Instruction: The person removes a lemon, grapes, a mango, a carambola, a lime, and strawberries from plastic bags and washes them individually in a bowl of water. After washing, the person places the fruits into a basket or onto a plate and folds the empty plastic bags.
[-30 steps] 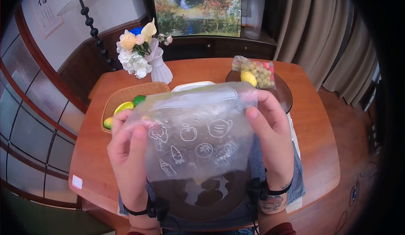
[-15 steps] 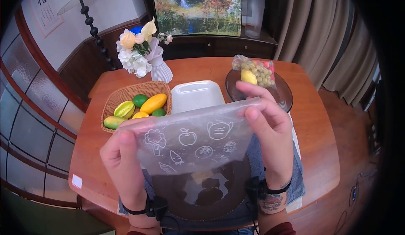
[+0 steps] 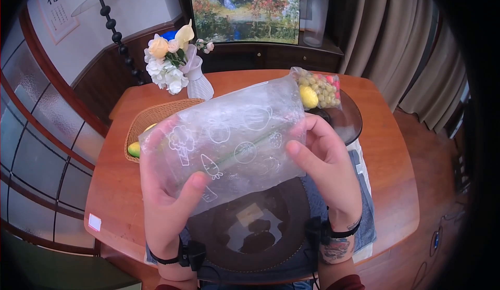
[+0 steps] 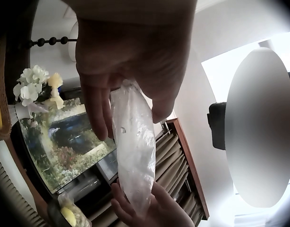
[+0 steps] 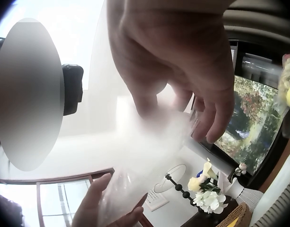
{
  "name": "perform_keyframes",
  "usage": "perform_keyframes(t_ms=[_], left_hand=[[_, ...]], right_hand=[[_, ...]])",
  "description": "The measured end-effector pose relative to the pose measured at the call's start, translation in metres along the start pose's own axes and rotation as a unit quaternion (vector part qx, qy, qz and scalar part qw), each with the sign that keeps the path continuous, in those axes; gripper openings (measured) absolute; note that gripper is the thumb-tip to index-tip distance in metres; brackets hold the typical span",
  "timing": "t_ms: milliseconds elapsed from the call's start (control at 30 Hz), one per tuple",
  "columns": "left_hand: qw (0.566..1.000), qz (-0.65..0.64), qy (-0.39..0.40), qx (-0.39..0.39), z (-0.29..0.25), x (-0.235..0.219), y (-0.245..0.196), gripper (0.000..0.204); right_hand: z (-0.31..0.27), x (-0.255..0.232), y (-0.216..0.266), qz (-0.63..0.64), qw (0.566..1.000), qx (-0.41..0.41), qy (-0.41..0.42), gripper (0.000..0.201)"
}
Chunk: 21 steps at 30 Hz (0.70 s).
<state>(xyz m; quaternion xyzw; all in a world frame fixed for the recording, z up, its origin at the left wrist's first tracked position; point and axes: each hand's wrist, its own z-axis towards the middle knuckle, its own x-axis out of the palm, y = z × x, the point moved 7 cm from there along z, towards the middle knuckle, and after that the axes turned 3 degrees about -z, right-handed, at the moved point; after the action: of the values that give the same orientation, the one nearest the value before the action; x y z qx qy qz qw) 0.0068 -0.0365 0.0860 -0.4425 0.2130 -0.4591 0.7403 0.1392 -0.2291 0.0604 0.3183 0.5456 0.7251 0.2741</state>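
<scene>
A clear plastic zip bag [image 3: 229, 136] printed with white fruit and vegetable drawings is held up over the table, tilted with its right end higher. My left hand [image 3: 169, 204] grips its lower left part, thumb in front and fingers behind. My right hand [image 3: 323, 157] pinches its right edge. In the left wrist view the bag [image 4: 133, 151] hangs edge-on between thumb and fingers. The right wrist view shows the bag [image 5: 145, 156] blurred under my right hand's fingers [image 5: 201, 101].
A wicker basket [image 3: 143, 121] with fruit sits at the left, mostly hidden by the bag. A white vase of flowers [image 3: 195, 79] stands behind it. A dark plate [image 3: 346, 118] carries a filled bag of fruit [image 3: 317, 89]. A dark round placemat [image 3: 250, 238] lies near me.
The bag has been lifted and turned, its right end now higher, covering the basket and the white tray. My left hand shifted its grip to the bag's lower left.
</scene>
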Motion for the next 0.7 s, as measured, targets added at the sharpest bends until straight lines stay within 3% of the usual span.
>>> perform_keyframes(t_ms=[33, 100, 233, 700], left_hand=[[1.000, 0.000, 0.009, 0.019, 0.000, 0.002, -0.001, 0.072], [1.000, 0.008, 0.007, 0.005, 0.000, 0.000, -0.002, 0.071], [0.999, -0.015, -0.002, -0.034, 0.000, -0.003, 0.001, 0.070], [0.997, -0.042, -0.013, -0.064, -0.001, -0.001, 0.007, 0.056]], right_hand=[[0.001, 0.000, 0.000, 0.000, 1.000, 0.000, 0.000, 0.026], [0.001, -0.002, 0.011, -0.095, 0.992, -0.082, -0.024, 0.020], [-0.004, 0.003, 0.014, 0.000, 0.998, -0.052, -0.032, 0.018], [-0.005, 0.004, 0.016, 0.007, 0.991, -0.103, -0.089, 0.014]])
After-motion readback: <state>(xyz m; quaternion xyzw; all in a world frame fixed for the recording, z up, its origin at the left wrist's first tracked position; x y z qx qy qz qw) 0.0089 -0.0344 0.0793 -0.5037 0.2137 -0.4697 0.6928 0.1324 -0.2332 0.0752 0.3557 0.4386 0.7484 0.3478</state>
